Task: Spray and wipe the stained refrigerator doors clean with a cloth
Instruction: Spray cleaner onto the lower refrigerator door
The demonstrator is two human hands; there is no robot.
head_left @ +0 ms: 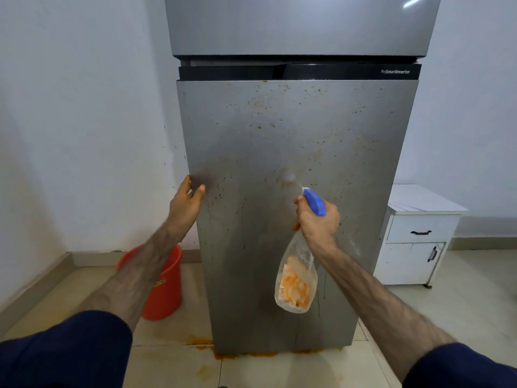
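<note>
Head view. Your right hand (pixel 317 219) grips the clear plastic spray bottle with the blue trigger head (pixel 296 273), fingers curled round its neck, nozzle aimed at the middle of the lower grey brushed-metal refrigerator door (pixel 279 135). A small puff of mist hangs just off the nozzle, close against the door. Your left hand (pixel 186 201) rests on the door's left edge, fingers loosely bent round that edge and holding nothing else. Orange-brown specks scatter across the upper and right parts of the lower door; dark drip lines run down near its lower right. The upper grey refrigerator door (pixel 302 23) shows no plain staining. No cloth is in view.

Orange residue lies on the pale tiled floor (pixel 321 368) along the refrigerator's base. A red plastic bucket (pixel 165 289) stands at the left, a white cabinet with dark handles (pixel 419 236) at the right.

Risks, as judged: spray left unwiped is likely to run and carry stain down onto the floor. The heaviest specks sit above your present aim and may be missed. Wet tiles by your feet could turn slippery. With no cloth at hand, the liquid may dry in streaks.
</note>
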